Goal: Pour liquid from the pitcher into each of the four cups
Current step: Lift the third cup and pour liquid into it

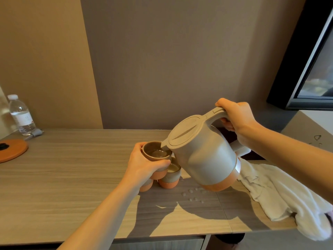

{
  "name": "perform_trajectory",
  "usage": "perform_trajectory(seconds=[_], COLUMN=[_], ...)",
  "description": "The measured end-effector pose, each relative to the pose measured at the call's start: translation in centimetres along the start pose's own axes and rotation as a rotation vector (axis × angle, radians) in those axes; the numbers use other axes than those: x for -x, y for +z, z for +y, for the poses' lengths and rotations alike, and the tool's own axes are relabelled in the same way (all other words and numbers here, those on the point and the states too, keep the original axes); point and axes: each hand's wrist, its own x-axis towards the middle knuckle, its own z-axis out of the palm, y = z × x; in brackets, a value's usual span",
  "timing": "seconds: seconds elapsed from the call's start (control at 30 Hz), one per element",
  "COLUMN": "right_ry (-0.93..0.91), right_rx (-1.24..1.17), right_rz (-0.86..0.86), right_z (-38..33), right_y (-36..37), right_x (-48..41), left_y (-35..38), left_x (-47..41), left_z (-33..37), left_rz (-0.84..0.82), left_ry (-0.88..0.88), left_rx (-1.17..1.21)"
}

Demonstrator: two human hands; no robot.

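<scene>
My right hand (237, 118) grips the handle of a grey pitcher (203, 152) with an orange base, tilted to the left above the table. Its spout sits over a grey-and-orange cup (155, 154) that my left hand (144, 166) holds raised, fingers curled round it. Liquid shows inside that cup. Below it on the table stands a second cup (170, 177) with liquid in it. A third cup (146, 185) is partly hidden under my left hand. A fourth cup is not visible.
Water drops (193, 193) lie on the wooden table (72, 177) under the pitcher. A white cloth (281, 193) lies at the right edge. A water bottle (21, 116) and an orange round mat (12, 149) are at the far left.
</scene>
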Motion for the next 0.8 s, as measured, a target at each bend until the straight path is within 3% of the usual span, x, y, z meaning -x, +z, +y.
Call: perform_trajectory(seconds=[0.47, 0.8], right_ry=[0.128, 0.150], right_rx=[-0.226, -0.248], right_rz=[0.075, 0.125], right_z=[2.7, 4.8], right_y=[-1.7, -2.6], right_x=[0.4, -0.5], left_y=[0.4, -0.5], left_x=[-1.6, -5.2], left_z=[1.0, 1.4], left_rz=[0.009, 0.056], left_ry=[0.007, 0.032], left_rx=[-0.026, -0.114])
